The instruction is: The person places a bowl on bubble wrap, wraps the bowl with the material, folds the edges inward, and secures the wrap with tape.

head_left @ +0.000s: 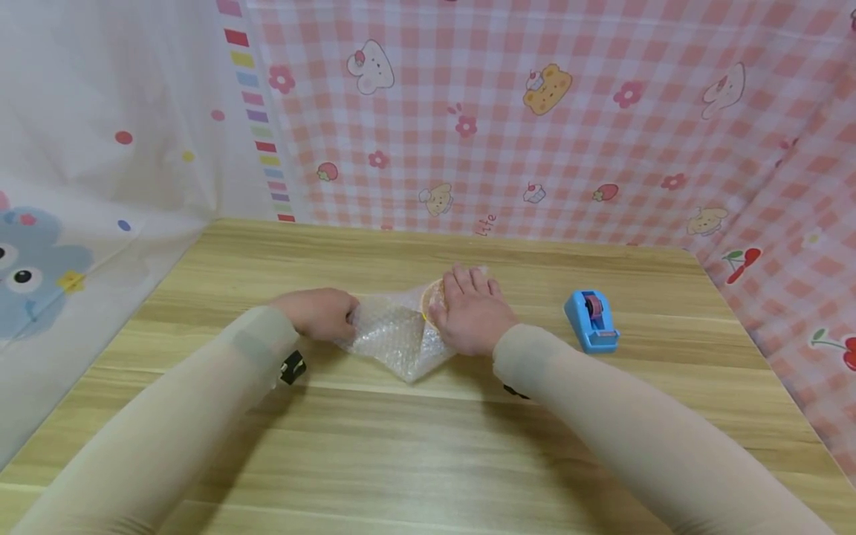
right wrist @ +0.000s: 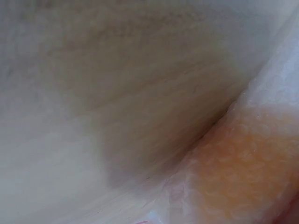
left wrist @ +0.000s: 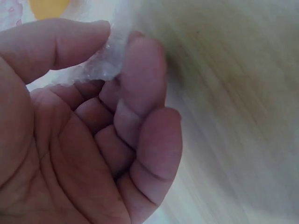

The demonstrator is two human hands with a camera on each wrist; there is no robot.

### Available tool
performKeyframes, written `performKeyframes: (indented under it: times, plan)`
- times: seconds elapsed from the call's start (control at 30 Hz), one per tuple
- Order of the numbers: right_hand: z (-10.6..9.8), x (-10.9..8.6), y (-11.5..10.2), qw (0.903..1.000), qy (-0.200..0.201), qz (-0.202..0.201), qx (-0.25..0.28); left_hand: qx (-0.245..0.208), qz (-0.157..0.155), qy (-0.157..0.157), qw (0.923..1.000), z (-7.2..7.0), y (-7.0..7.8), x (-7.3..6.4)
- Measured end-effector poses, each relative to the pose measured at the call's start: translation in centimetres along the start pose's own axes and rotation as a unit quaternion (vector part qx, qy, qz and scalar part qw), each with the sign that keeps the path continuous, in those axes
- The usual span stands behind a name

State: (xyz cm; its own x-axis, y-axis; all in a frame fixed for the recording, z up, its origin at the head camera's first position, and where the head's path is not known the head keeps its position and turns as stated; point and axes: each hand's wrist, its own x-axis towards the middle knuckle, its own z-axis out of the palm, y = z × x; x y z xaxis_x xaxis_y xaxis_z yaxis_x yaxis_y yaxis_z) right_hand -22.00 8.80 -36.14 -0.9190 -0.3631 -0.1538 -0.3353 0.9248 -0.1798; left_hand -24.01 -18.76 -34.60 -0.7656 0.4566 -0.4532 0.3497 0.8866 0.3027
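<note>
pinching bubble wrap (head_left: 389, 334) between left thumb (left wrist: 70, 42) and fingers (left wrist: 144, 74).

In the head view, the right hand (head_left: 473, 313) covers much of a round, yellow-rimmed item (head_left: 433, 292), so we cannot tell what it is. The left hand's (head_left: 323, 313) fingertips are mostly out of our sight there, and the bottom edge cuts off both sleeves (head_left: 615, 416). Lettering on the blue tape dispenser (head_left: 587, 334) is too small to read. The left wrist view's top edge crops the bubble wrap (head_left: 394, 338). In the right wrist view, we find the item blurred, cropped at the right edge.
</note>
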Motion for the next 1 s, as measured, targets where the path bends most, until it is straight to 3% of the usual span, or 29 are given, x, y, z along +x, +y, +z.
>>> performKeyframes:
  times: [0.33,0.6,1.0]
  plan:
    - [0.1,0.1,0.1,1.0,-0.006,0.0,0.0,-0.059,0.003,-0.025,0.9979,-1.1,0.1,-0.7]
    - [0.0,-0.1,0.0,1.0,-0.005,0.0,-0.003,-0.068,0.01,-0.034,0.9971,-1.8,0.3,-1.1]
    - [0.0,0.1,0.0,0.9999,-0.01,0.004,-0.007,-0.103,0.031,-0.013,0.9942,-2.8,1.0,-1.6]
